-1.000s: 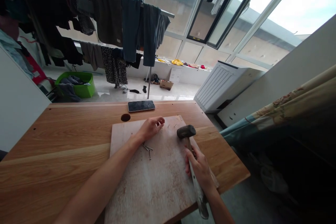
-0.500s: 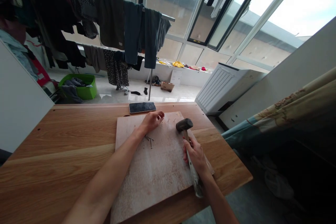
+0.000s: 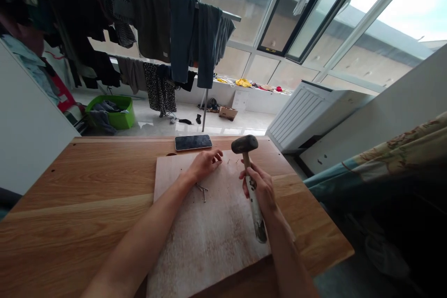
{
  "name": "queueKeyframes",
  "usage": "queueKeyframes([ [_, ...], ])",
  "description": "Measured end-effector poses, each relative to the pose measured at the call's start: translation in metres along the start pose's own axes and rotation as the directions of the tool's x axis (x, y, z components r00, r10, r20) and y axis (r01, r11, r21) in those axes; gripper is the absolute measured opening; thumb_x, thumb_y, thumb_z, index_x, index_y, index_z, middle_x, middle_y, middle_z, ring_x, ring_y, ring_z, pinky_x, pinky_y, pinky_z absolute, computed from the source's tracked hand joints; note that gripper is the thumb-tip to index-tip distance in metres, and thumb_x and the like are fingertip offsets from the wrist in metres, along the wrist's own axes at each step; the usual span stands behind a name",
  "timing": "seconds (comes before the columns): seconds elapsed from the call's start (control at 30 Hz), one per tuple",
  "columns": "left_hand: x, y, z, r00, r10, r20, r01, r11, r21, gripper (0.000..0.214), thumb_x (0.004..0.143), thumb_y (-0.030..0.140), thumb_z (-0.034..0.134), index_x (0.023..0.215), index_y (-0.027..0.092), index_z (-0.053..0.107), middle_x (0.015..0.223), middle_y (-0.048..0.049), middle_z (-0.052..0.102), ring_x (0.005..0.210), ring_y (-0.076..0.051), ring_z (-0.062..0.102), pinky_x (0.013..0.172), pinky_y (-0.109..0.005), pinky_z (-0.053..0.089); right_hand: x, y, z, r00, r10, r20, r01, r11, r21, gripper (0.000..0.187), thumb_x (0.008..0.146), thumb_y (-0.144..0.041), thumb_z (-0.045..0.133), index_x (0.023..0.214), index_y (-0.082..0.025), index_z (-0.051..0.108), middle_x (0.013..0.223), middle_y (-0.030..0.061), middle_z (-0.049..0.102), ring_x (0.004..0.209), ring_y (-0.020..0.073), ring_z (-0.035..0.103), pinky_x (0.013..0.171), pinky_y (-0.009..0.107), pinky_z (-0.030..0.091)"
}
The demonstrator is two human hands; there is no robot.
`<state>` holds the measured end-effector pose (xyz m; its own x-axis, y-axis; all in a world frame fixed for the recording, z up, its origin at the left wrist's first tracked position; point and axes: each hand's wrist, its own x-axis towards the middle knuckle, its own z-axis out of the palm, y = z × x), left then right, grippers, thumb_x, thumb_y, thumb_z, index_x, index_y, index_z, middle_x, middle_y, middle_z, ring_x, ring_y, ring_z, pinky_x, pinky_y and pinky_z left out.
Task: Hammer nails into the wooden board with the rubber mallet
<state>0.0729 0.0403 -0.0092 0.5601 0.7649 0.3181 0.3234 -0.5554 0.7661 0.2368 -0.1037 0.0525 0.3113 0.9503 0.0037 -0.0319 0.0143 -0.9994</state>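
Observation:
My right hand [image 3: 260, 186] is wrapped around the handle of a hammer [image 3: 254, 207] with a dark, blocky head, raised above the board's right side. My left hand [image 3: 207, 163] rests near the far edge of a pale, worn wooden board [image 3: 209, 233]. Its fingers are curled in toward the thumb; whatever may be between them is too small to make out. Thin nails [image 3: 238, 161] stand upright in the board just right of these fingers. Several loose nails [image 3: 203, 191] lie in a small pile beside my left wrist.
The board lies on a wooden table [image 3: 87, 191]. A phone [image 3: 193, 142] lies flat behind it near the far edge. Beyond are hanging clothes [image 3: 152, 21], a green basket [image 3: 126, 114] with cloth in it, and a white ribbed unit [image 3: 296, 109]. A curtain [image 3: 377, 153] hangs at right.
The hammer has risen off the board, its head moving up, with my right hand still around the handle. My left hand stays by the upright nails. The view has shifted slightly.

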Motion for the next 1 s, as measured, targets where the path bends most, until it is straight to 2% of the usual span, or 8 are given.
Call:
queueKeyframes([
  [0.17, -0.001, 0.001, 0.0, 1.0, -0.013, -0.003, 0.013, 1.0, -0.014, 0.025, 0.083, 0.01, 0.066, 0.106, 0.02, 0.066, 0.091, -0.0013, 0.08, 0.075, -0.015, 0.073, 0.071, -0.024, 0.055, -0.002, 0.016, 0.007, 0.996, 0.01, 0.093, -0.007, 1.0, -0.024, 0.035, 0.088, -0.048, 0.064, 0.096, -0.015, 0.067, 0.07, -0.0032, 0.057, 0.039, 0.0068, 0.047, 0.034, 0.019, 0.037],
  [0.33, 0.0, 0.003, -0.001, 1.0, -0.018, -0.002, 0.018, 0.999, -0.032, 0.024, 0.084, 0.011, 0.067, 0.107, 0.018, 0.067, 0.09, -0.002, 0.08, 0.075, -0.015, 0.073, 0.072, -0.024, 0.055, -0.008, 0.022, 0.004, 0.989, 0.063, 0.136, -0.059, 0.998, -0.034, 0.035, 0.088, -0.05, 0.065, 0.098, -0.016, 0.067, 0.071, -0.0033, 0.057, 0.04, 0.0072, 0.048, 0.035, 0.019, 0.037],
  [0.57, -0.001, 0.003, -0.002, 1.0, -0.01, -0.014, 0.009, 0.999, -0.05, 0.029, 0.083, 0.011, 0.067, 0.111, 0.018, 0.069, 0.09, -0.0027, 0.08, 0.075, -0.016, 0.074, 0.071, -0.024, 0.055, -0.009, 0.021, 0.009, 0.986, 0.022, 0.164, -0.001, 0.991, -0.131, 0.036, 0.087, -0.05, 0.066, 0.099, -0.016, 0.068, 0.068, -0.0033, 0.057, 0.038, 0.0079, 0.05, 0.034, 0.019, 0.038],
  [0.73, -0.002, 0.004, -0.002, 1.0, -0.001, 0.012, 0.002, 0.998, -0.055, 0.039, 0.081, 0.009, 0.064, 0.119, 0.018, 0.066, 0.09, -0.0027, 0.079, 0.073, -0.015, 0.071, 0.07, -0.024, 0.054, -0.009, 0.023, 0.008, 0.983, 0.021, 0.181, 0.004, 0.991, -0.137, 0.033, 0.089, -0.049, 0.065, 0.094, -0.017, 0.068, 0.068, -0.0033, 0.057, 0.038, 0.0073, 0.05, 0.034, 0.019, 0.037],
  [0.8, -0.002, 0.009, -0.011, 0.999, 0.027, 0.022, -0.027, 0.999, -0.019, 0.041, 0.08, 0.011, 0.065, 0.12, 0.017, 0.065, 0.096, -0.0046, 0.077, 0.08, -0.016, 0.069, 0.075, -0.025, 0.054, -0.01, 0.023, 0.007, 0.983, 0.027, 0.183, 0.0, 0.989, -0.145, 0.033, 0.089, -0.049, 0.066, 0.093, -0.017, 0.068, 0.068, -0.0033, 0.057, 0.038, 0.0072, 0.05, 0.034, 0.019, 0.037],
  [0.9, -0.004, 0.021, -0.038, 0.995, 0.006, 0.096, -0.022, 0.985, 0.171, 0.025, 0.081, 0.022, 0.065, 0.106, 0.016, 0.068, 0.104, -0.008, 0.071, 0.09, -0.02, 0.066, 0.08, -0.029, 0.052, -0.01, 0.024, 0.006, 0.987, 0.027, 0.158, -0.005, 0.991, -0.133, 0.033, 0.088, -0.05, 0.066, 0.094, -0.017, 0.067, 0.068, -0.0032, 0.057, 0.038, 0.0078, 0.05, 0.034, 0.019, 0.038],
  [0.93, -0.006, 0.026, -0.05, 0.988, -0.052, 0.148, 0.012, 0.966, 0.257, 0.02, 0.082, 0.026, 0.064, 0.099, 0.017, 0.069, 0.103, -0.0079, 0.069, 0.088, -0.02, 0.065, 0.078, -0.029, 0.051, -0.01, 0.024, 0.006, 0.989, 0.027, 0.146, -0.008, 0.992, -0.127, 0.034, 0.088, -0.05, 0.066, 0.095, -0.017, 0.067, 0.068, -0.0031, 0.058, 0.038, 0.0081, 0.05, 0.034, 0.019, 0.038],
  [1.0, -0.01, 0.034, -0.072, 0.935, -0.221, 0.277, 0.093, 0.908, 0.409, 0.017, 0.079, 0.032, 0.063, 0.089, 0.019, 0.068, 0.095, -0.0066, 0.069, 0.081, -0.021, 0.064, 0.069, -0.03, 0.047, -0.01, 0.023, 0.007, 0.992, 0.028, 0.121, -0.014, 0.993, -0.117, 0.034, 0.087, -0.05, 0.066, 0.094, -0.017, 0.067, 0.067, -0.0031, 0.058, 0.038, 0.0084, 0.05, 0.034, 0.02, 0.039],
])
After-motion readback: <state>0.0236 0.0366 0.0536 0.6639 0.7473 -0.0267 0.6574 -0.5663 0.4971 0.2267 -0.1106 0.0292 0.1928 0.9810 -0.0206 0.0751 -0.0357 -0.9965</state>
